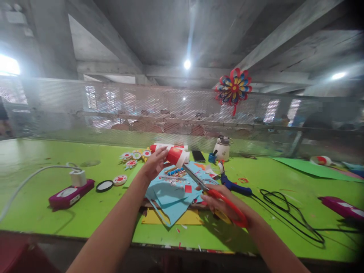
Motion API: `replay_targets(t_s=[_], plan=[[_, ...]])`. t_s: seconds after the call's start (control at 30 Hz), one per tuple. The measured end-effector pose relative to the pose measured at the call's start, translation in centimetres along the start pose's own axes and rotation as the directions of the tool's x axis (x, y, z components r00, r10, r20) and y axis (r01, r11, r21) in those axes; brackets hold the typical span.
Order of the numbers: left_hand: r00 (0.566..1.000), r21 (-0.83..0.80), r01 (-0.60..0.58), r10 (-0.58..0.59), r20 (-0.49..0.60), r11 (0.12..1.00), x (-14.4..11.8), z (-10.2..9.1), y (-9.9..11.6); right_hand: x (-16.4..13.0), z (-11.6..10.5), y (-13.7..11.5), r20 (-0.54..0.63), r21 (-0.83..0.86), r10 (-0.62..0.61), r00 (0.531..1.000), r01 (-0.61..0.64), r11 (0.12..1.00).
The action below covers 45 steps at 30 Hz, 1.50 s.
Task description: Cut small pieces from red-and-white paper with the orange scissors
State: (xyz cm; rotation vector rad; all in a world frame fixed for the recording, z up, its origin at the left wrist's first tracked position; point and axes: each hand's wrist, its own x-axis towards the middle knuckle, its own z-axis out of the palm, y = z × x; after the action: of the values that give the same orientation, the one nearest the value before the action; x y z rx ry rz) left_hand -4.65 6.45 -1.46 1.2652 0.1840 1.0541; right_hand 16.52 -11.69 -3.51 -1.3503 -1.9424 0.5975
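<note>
Left hand (pixel 155 165) gripped the cup (pixel 175 155) over the blue paper (pixel 170 199), rim angled right, presumably to face the scissors (pixel 201 183). Right hand (pixel 216 204) grasped those by the handles, tips at the rim. Glue gun (pixel 236 188) lay right of the paper.

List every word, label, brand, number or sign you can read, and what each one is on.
No text can be read.
Cup in the left hand: a yellow mark, too blurred to make out.
Bottle: small dark marks, too small to read.
Left power strip: any print is too blurred to read.
</note>
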Motion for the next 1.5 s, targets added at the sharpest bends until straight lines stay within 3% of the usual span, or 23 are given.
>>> replay_targets(t_s=[0.17,0.37,0.57,0.77,1.07,1.27,1.5], plan=[[0.996,0.066,-0.035,0.029,0.09,0.997,-0.4,-0.1,0.5,-0.1,-0.3,-0.3,-0.035,0.019,0.007,0.999,-0.006,1.0],[0.984,0.23,0.011,-0.052,0.169,0.973,-0.6,0.4,0.1,0.2,0.0,-0.2,-0.087,0.009,0.031,0.996,-0.03,1.0],[0.997,0.337,-0.077,0.073,0.022,0.938,0.1,-0.2,-0.5,0.6,-0.1,1.1,-0.177,0.007,0.069,0.982,-0.069,0.998],[0.983,0.401,-0.099,0.153,-0.104,0.911,0.7,-0.7,-0.7,1.0,0.5,1.8,-0.237,-0.073,0.046,0.97,-0.065,0.995],[0.965,0.54,-0.162,0.248,-0.089,0.826,1.0,-0.2,-1.8,1.9,1.6,2.7,-0.278,-0.355,-0.062,0.958,-0.042,0.934],[0.963,0.656,-0.161,0.263,-0.06,0.737,0.8,0.2,-2.0,1.2,2.0,2.7,-0.338,-0.506,-0.051,0.94,-0.135,0.852],[0.96,0.727,-0.16,0.277,-0.043,0.668,0.2,2.3,-2.8,0.9,2.5,2.2,-0.366,-0.622,-0.053,0.929,-0.202,0.757]])
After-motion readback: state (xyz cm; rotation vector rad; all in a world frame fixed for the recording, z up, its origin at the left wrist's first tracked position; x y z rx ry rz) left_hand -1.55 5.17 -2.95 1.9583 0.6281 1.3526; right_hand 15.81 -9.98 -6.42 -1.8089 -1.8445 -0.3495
